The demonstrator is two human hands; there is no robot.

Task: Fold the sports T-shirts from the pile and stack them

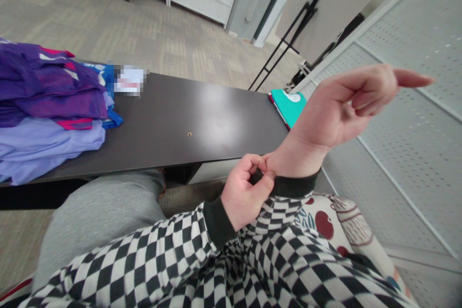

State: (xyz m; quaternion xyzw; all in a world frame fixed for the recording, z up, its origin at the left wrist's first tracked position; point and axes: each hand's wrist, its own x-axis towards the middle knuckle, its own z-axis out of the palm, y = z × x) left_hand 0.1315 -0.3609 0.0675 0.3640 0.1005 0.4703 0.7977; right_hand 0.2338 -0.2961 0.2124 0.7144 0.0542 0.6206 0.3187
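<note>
My left hand (249, 190) pinches the black cuff (298, 185) of my right sleeve, close to the wrist. My right hand (346, 103) is raised over the right end of the dark desk (169, 120) and holds nothing. Its index finger points out to the right while the other fingers curl loosely. Both sleeves are black-and-white checkered. Just behind the right wrist lies a folded teal garment (288, 103), partly hidden by the forearm.
Purple clothing (54, 84) is heaped at the desk's left with a lavender garment (54, 147) under it. A pixelated white paper (130, 81) lies beside the heap. A perforated grey panel (407, 86) borders the right side. A patterned cushion (325, 224) is beside me.
</note>
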